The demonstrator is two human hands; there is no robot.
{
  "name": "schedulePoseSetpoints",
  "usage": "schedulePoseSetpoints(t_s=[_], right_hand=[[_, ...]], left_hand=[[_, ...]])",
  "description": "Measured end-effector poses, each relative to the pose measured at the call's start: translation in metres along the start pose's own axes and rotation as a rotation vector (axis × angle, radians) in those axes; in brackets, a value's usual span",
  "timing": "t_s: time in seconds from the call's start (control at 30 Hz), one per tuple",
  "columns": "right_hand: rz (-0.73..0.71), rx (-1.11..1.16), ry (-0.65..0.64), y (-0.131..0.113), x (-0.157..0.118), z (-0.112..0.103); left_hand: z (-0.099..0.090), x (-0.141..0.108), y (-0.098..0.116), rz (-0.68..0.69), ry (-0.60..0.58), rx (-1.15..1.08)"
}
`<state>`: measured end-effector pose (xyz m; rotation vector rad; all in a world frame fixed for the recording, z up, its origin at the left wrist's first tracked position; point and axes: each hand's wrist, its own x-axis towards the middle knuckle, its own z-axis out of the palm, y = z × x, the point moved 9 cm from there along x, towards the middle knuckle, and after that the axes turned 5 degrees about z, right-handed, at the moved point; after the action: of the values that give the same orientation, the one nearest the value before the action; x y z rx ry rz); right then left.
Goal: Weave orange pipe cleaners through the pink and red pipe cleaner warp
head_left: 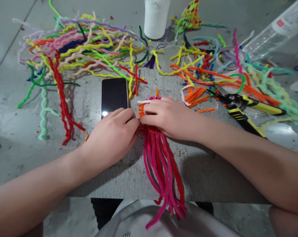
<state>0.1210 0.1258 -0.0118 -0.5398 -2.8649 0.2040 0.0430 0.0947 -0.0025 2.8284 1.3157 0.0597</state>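
A woven piece of orange and pink fuzzy stems (141,110) lies at the middle of the table, mostly hidden under my hands. Its long pink and red stems (161,161) hang over the table's front edge. My right hand (160,115) rests over the piece with fingers curled onto it, and a white strip (143,101) pokes out beside the fingers. Against the left side of the piece, my left hand (119,126) has its fingers bent and pressed together. Its fingertips meet the weave near the right hand's. A black phone (113,95) lies just beyond my left hand.
A big heap of coloured stems (84,46) covers the back left, with red twisted ones (62,98) nearer. A white bottle (156,19) stands at the back. Yellow-black pliers (245,112), orange pieces (194,95) and a clear bottle (270,36) lie right.
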Motion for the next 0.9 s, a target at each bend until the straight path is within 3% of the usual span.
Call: schedulePoseSetpoints(t_s=[0.43, 0.7, 0.9], right_hand=[[-0.001, -0.025, -0.026, -0.0023, 0.0017, 0.0013], [-0.095, -0.059, 0.009, -0.0075, -0.0024, 0.0014], [-0.036, -0.063, -0.041, -0.0078, -0.0002, 0.0031]], left_hand=[[-0.0046, 0.0020, 0.0040, 0.049, 0.122, 0.030], [-0.0034, 0.0001, -0.0006, 0.033, 0.120, -0.041], [0.0013, 0.0025, -0.0038, 0.006, 0.079, -0.039]])
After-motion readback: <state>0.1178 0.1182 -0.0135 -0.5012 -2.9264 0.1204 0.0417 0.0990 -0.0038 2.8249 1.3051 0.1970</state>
